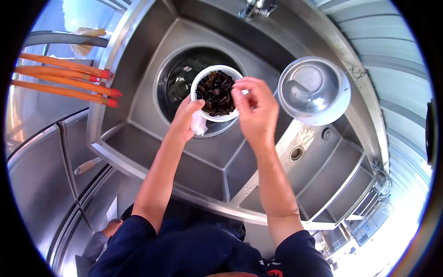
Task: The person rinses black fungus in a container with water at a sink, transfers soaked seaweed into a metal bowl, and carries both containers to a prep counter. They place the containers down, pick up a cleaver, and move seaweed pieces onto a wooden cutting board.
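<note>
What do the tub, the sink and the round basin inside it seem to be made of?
Tub: probably plastic, smooth and slightly glossy, judging by its even white rim.
Sink: brushed metal, likely stainless steel, given its grey sheen, soft reflections and straight seams.
Basin: seems to be metal too, with a grey, reflective rim; the dark interior leaves its finish uncertain.

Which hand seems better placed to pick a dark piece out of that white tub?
Probably the right hand: its fingers are at the white tub's rim, beside the dark pieces, while the left hand grips the tub.
</note>
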`<state>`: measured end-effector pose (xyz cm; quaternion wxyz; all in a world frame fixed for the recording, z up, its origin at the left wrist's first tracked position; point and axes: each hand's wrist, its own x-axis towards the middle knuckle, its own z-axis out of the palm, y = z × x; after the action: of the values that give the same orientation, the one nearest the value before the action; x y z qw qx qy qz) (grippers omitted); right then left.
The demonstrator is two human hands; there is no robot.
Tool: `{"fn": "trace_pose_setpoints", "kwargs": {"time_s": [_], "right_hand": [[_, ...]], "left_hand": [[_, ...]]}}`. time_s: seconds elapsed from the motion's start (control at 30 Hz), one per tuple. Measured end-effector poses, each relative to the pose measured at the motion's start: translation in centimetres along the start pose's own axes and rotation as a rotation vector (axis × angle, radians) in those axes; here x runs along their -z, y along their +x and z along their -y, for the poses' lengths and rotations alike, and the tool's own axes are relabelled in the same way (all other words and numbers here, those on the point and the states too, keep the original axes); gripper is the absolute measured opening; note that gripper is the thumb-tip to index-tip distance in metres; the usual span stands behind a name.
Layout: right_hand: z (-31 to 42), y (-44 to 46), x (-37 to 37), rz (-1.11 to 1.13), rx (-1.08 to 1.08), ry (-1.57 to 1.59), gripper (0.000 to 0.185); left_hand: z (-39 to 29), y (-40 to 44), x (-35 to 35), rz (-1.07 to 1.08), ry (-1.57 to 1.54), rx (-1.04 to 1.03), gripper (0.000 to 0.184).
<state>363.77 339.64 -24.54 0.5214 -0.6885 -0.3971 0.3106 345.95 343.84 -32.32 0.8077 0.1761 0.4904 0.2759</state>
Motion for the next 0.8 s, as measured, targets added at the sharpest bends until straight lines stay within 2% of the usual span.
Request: {"fn": "trace_pose_setpoints", "kwargs": {"time_s": [0.03,0.13,0.27,0.3,0.33,0.37,0.4,0.43,0.47,0.5,0.6,0.7,0.8], "right_hand": [[0.5,1.4,0.9,-0.047,0.054,-0.075,0.007],[1.6,8.1,2.8,-0.173,-0.045,0.236,0.016],[-2.9,19.4,3.1,-0.252,-0.553,0.564,0.051],[-3.8,21.4,2.0,-0.323,-0.634,0.523,0.043],[-4.5,22.9,1.4,-0.306,-0.633,0.473,0.030],[-5.3,24.3,0.3,-0.390,-0.634,0.520,0.016],[-6.8,26.0,-0.2,-0.372,-0.652,0.661,0.017],[-3.3,25.0,-1.1,-0.522,-0.679,0.654,0.024],[-4.2,25.5,-1.5,-0.501,-0.662,0.676,0.030],[-7.7,27.0,-2.7,-0.603,-0.565,0.595,0.033],[-6.0,25.4,-1.8,-0.514,-0.557,0.416,0.041],[-2.2,23.5,-0.6,-0.452,-0.615,0.422,0.034],[-5.0,23.9,-0.6,-0.484,-0.607,0.375,0.028]], "left_hand": [[-0.7,0.0,-0.5,0.017,-0.002,0.003,0.044],[-3.1,-0.6,-2.6,-0.057,-0.007,0.020,0.027],[-5.7,-1.0,-3.8,0.016,0.024,-0.034,0.032],[-6.0,-0.9,-4.0,0.023,0.019,-0.044,0.034],[-6.4,-0.8,-4.1,0.030,0.016,-0.056,0.036],[-6.8,-0.9,-4.2,0.091,0.016,-0.066,0.040],[-7.2,-0.7,-4.1,0.122,0.029,-0.063,0.040],[-7.4,-0.6,-3.9,0.110,0.041,-0.066,0.037],[-7.5,-0.6,-4.0,0.092,0.048,-0.068,0.034],[-7.8,-0.7,-4.3,0.106,0.054,-0.069,0.035],[-7.8,-0.2,-4.5,0.104,0.084,-0.046,0.036],[-7.3,0.3,-4.9,0.114,0.071,-0.027,0.033],[-6.8,0.4,-5.3,0.125,0.060,-0.004,0.029]]}}
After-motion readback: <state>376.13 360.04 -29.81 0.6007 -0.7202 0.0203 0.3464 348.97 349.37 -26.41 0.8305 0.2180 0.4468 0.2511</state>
